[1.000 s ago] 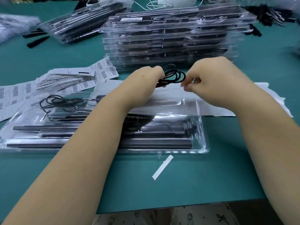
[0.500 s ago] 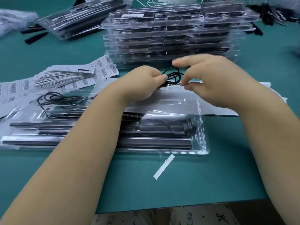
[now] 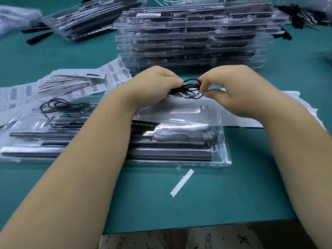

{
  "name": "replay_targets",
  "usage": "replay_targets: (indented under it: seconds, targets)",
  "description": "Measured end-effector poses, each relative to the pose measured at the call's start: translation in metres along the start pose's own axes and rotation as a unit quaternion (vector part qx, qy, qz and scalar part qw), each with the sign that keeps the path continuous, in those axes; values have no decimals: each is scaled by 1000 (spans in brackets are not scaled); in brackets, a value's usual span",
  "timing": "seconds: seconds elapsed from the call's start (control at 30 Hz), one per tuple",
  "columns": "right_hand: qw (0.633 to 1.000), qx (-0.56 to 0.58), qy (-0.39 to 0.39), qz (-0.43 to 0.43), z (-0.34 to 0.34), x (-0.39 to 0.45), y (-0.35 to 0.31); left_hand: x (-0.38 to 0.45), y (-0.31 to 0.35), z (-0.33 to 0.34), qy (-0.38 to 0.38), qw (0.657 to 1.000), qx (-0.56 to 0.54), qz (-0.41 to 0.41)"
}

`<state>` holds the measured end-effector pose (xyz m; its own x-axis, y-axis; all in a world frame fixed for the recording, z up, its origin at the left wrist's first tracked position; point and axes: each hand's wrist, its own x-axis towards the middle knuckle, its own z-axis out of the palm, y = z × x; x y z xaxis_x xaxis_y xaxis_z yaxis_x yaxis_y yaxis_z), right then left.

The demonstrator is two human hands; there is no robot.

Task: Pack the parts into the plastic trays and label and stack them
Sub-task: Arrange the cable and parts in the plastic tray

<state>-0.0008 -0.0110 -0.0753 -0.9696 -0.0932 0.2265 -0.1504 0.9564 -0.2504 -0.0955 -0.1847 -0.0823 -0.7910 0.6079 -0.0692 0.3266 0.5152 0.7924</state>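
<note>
A thin black cable [image 3: 190, 87] is coiled into small loops between my hands, just above the far edge of an open clear plastic tray [image 3: 225, 151]. My left hand [image 3: 152, 85] grips the coil's left end with curled fingers. My right hand [image 3: 239, 90] pinches the coil's right side between thumb and fingertips. The tray holds long black bar parts [image 3: 170, 155] in its near slots. Left of it lies a second clear tray [image 3: 23, 123] with black bars and a loose black cable [image 3: 59, 105].
A tall stack of closed packed trays [image 3: 194, 38] stands behind my hands. Another packed tray [image 3: 84, 20] lies at the far left. Barcode label sheets [image 3: 75, 81] fan out at the left. White paper [image 3: 291, 103] lies under my right wrist. A white strip [image 3: 182, 182] lies near the table edge.
My right hand has come down from over the coil and now pinches its right side. The loops are drawn flatter between both hands. My left hand has hardly moved.
</note>
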Motion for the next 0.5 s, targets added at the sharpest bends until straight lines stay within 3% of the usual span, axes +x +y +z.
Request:
replay_targets:
  seconds: [0.33, 0.5]
  targets:
    - [999, 1, 40, -35, -1, -1, -3, 10, -1, 10, 63, 997, 45, -16]
    - [999, 32, -1, -5, 3, 1, -1, 2, -4, -4, 9, 1000, -6, -10]
